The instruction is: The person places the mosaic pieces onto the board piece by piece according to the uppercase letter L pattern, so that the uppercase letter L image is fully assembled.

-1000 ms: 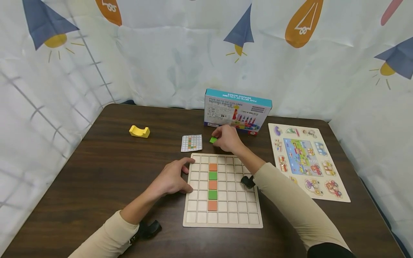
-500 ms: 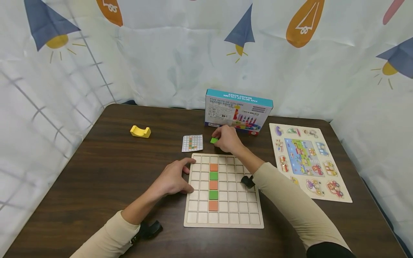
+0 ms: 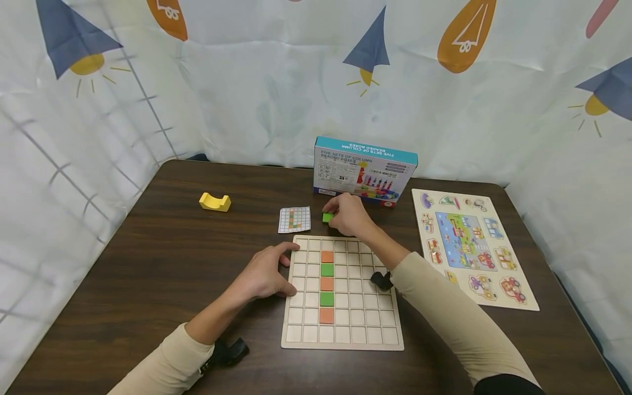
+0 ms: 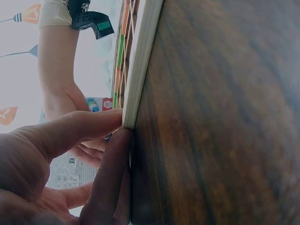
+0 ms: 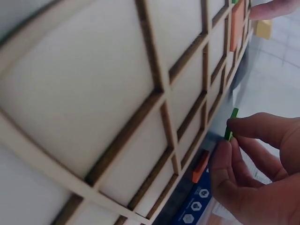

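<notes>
My left hand [image 3: 266, 271] rests at the left edge of the wooden grid board [image 3: 362, 332], thumb and index finger spread apart along it. In the left wrist view, fingertips touch the board's pale side edge [image 4: 140, 70]. Beyond the board's far edge, my right hand [image 3: 349, 214] pinches a small green square tile [image 3: 327, 218] between thumb and index finger. The right wrist view has this green tile edge-on [image 5: 231, 123]. One column of the board holds alternating orange tiles [image 3: 327, 257] and green tiles [image 3: 327, 299].
A small pattern card [image 3: 294, 219] lies behind the board, left of my right hand. Behind that hand stands a toy box [image 3: 365, 167], with an orange tile [image 5: 201, 167] near it. A picture puzzle board [image 3: 474, 249] lies right; a yellow curved block [image 3: 214, 202] sits back left.
The green tile has tilted slightly in my right fingers, and the right hand has shifted a little toward me. My left hand and the board stay put.
</notes>
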Available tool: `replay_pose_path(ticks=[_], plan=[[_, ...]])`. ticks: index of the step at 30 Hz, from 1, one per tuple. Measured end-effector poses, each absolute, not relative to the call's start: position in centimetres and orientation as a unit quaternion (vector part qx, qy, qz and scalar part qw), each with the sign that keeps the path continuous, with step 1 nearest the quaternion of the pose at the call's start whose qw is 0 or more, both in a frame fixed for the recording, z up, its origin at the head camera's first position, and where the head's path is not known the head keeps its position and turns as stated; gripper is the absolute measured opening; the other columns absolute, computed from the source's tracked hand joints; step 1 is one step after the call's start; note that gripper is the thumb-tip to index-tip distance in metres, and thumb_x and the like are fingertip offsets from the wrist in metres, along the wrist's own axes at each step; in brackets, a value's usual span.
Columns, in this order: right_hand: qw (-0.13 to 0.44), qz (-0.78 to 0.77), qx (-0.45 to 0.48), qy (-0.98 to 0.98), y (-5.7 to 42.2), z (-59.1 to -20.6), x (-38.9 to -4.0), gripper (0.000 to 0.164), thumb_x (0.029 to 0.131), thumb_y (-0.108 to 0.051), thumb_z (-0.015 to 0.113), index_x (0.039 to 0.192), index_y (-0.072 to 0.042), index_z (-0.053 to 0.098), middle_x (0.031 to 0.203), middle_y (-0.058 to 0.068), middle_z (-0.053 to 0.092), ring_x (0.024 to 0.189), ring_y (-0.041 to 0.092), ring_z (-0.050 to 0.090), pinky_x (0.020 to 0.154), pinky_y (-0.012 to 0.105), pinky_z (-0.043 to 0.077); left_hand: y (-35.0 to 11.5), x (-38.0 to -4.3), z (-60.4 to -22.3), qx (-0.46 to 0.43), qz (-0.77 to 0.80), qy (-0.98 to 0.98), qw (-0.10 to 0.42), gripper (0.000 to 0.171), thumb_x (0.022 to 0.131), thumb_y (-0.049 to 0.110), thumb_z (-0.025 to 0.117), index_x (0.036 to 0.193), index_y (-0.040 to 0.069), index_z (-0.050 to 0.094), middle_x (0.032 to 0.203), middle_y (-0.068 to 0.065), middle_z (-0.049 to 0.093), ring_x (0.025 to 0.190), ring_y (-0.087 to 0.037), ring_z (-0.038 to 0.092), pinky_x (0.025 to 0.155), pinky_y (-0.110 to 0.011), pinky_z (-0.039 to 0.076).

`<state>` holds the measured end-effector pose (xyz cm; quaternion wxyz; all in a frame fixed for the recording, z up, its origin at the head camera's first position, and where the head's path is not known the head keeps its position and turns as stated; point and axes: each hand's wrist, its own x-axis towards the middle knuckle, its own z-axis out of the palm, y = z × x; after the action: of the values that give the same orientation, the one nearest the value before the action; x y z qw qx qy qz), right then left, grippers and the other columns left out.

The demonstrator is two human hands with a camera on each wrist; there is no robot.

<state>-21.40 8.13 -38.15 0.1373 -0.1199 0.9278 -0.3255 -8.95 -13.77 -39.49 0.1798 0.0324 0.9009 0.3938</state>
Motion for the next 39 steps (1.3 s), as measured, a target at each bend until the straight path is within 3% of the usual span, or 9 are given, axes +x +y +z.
replay_pose_path(ticks=[31,39], plan=[[0.144,-0.332,-0.128,0.923,9.9,-36.0,-16.5,0.026,0.085,0.000,0.080,0.107,-0.014,0.080,0.098,0.003,0.072,0.091,0.020,0.063,0.082,0.036,0.055,-13.7,-9.0,-39.4,0.028,0.393,0.900,0.188,0.091,0.061,0.001,0.095,0.143,0.016,0.060,0.109,-0.013,0.059,0.093,-0.027,0.056,0.065,-0.032,0.052],[0.140,-0.349,-0.138,0.916,10.9,-35.8,-14.2,0.025,0.083,0.001,0.077,0.104,-0.013,0.080,0.091,0.001,0.070,0.088,0.020,0.059,0.076,0.034,0.049,-13.7,-8.9,-39.4,0.029,0.392,0.901,0.183,0.090,0.060,0.000,0.094,0.143,0.016,0.060,0.109,-0.012,0.060,0.094,-0.028,0.055,0.064,-0.032,0.052]])
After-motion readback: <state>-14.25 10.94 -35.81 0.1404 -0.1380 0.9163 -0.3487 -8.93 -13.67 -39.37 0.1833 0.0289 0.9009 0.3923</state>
